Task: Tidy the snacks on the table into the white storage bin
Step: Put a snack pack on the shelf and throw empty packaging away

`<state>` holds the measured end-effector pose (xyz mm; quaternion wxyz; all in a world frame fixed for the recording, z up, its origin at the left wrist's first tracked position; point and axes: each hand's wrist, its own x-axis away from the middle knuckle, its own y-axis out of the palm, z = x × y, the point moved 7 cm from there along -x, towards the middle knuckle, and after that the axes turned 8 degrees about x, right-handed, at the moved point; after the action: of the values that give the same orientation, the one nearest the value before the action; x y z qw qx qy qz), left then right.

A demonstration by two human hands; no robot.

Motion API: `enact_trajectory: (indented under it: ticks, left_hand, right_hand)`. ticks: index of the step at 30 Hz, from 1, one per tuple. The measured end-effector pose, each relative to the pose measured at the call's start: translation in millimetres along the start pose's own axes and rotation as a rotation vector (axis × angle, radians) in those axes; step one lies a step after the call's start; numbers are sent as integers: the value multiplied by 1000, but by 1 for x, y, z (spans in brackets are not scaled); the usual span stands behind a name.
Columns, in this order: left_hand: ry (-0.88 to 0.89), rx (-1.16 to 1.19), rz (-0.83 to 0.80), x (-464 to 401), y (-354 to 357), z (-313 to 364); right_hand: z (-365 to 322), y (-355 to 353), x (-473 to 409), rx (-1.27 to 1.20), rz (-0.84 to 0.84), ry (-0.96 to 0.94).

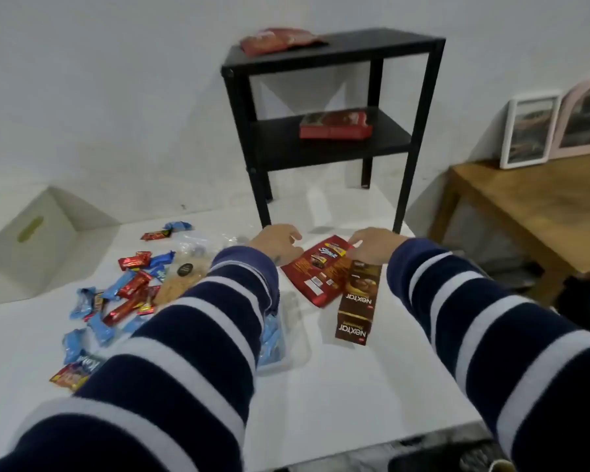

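While both hands sit at the far edge of the white worktop (372, 386), nothing lifted yet. Left hand (276, 242): fingers curled, resting at the upper-left corner of the flat red foil snack pouch (315, 270); grip not confirmed, cannot tell if pinching. Right hand (375, 245): fingers bent down onto the far end of the long brown Nextar biscuit box (356, 301), right where it overlaps the pouch's right edge; looks like contact, closed grasp not confirmed.

Key geometry: box long axis runs roughly near-to-far, slight tilt, far end under the right hand, near end pointing back toward the body. Pouch lies diagonal, just left of the box, between the two hands. Right hand nearer the box, left nearer the pouch.

White storage bin (31, 240) sits off the worktop's far-left corner, opening up, well apart from both hands. So the carry goes left, across the scatter of small red and blue wrapped candy bars (123, 294) and a clear bag of tan crumbs (181, 284). Clear plastic tray with blue wrappers (280, 335) partly hidden under the left sleeve.

Judgement: early stage, most snacks still out. Likely next: grab box end-on, swing left over the pile. Risk: dragging the pouch along by the overlap.
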<state>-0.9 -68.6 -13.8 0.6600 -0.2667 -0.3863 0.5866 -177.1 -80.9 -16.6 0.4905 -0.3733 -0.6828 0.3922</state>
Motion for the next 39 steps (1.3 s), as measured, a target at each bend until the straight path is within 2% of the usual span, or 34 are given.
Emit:
enact_trajectory:
  ticks: [3,9,13,18,20,22,28,31,39]
  left_hand:
    - [-10,15,-73,-25,26,-16]
    - [77,29,-154,-88,76,-46]
    - [29,66,-186,-126,101,-69]
    - [12,-27,-214,-144,120,-85]
    - [29,-93,-164,-142,120,-88]
    - [20,-59,-104,-139,116,-88]
    - [-79,474,-60,-114,101,-88]
    - [-74,637,-2,-93,88,-80]
    - [-58,767,354,0,16,-88]
  right_hand:
    - [18,37,-21,-36,6,123]
    - [42,102,-43,-151,-117,404]
    - [37,119,-53,-247,-109,435]
    - [41,119,-61,-244,-74,453]
    - [44,117,-60,-256,-58,442]
    - [48,116,-59,-250,-56,446]
    - [63,111,-47,-254,-63,451]
    - [64,97,-36,-250,-32,408]
    - [9,37,-8,-197,82,128]
